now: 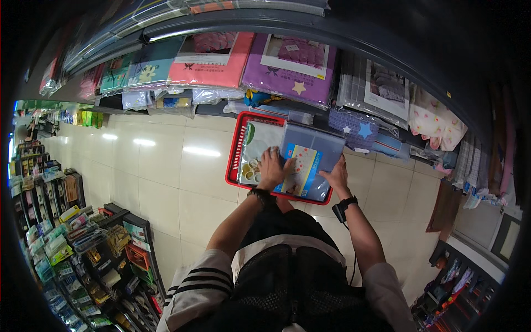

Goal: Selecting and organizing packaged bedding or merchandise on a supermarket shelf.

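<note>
A red plastic shopping basket (228, 178) is in front of my legs. Two flat packages in clear plastic lie in its top. The left one is a pale package (265, 133) printed with white cups and a green leaf. The right one is a blue-grey package (317, 135) with a yellow and blue printed insert, overlapping the basket's right side. My left hand (271, 171) lies across their meeting edges, fingers spread on the pale package and thumb on the blue-grey one. My right hand (337, 176) grips the blue-grey package's right edge, thumb on top.
Beyond the basket, a dark shelf (365, 54) holds packaged bedding, including a purple pack (257, 76) and a coral pack (199, 75). Hanging goods fill a display rack (103, 253) at lower left. Another rack (448, 290) stands at lower right. Glossy tiles (157, 182) cover the floor.
</note>
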A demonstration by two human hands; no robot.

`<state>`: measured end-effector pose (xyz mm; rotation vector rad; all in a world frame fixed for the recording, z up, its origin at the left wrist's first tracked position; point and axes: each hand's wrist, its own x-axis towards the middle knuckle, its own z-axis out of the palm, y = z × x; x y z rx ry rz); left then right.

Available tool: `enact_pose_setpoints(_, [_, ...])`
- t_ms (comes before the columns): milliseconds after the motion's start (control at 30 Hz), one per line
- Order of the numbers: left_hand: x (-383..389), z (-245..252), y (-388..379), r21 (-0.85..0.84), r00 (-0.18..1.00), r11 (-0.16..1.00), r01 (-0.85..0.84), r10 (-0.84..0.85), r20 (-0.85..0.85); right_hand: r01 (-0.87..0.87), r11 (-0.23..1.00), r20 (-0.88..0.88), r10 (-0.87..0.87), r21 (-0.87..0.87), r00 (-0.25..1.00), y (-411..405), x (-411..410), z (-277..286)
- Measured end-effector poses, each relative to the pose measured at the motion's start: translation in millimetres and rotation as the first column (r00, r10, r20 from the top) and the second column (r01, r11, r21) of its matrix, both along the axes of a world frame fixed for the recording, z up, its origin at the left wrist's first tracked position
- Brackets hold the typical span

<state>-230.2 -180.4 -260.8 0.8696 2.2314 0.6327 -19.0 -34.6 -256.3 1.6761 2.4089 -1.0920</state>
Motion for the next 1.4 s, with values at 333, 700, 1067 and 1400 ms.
enact_pose_setpoints(333, [-25.8,-36.7,-62.3,-0.348,0.990,0.937,-0.005,-0.045,-0.135,-0.072,0.995,-0.078,0.077,0.065,0.994,-17.3,6.0,-5.9])
enact_pose_setpoints(700, [10.4,38.0,-119.5,-0.024,0.967,0.996,-0.083,0.075,-0.242,-0.108,0.966,-0.107,0.136,0.235,0.985,-3.4,74.8,31.6])
enact_pose_setpoints(1067, [-4.0,71.5,-355.2,-0.553,0.838,0.687,-0.471,0.544,-0.038,-0.473,0.859,-0.846,0.096,-0.196,0.524,-0.5,-58.1,344.0])
enact_pose_setpoints(1400, [22.5,42.0,-527.5,-0.573,0.723,0.641,-0.511,0.681,0.116,0.152,0.941,-0.754,0.137,0.301,0.643,59.1,-219.6,470.7])
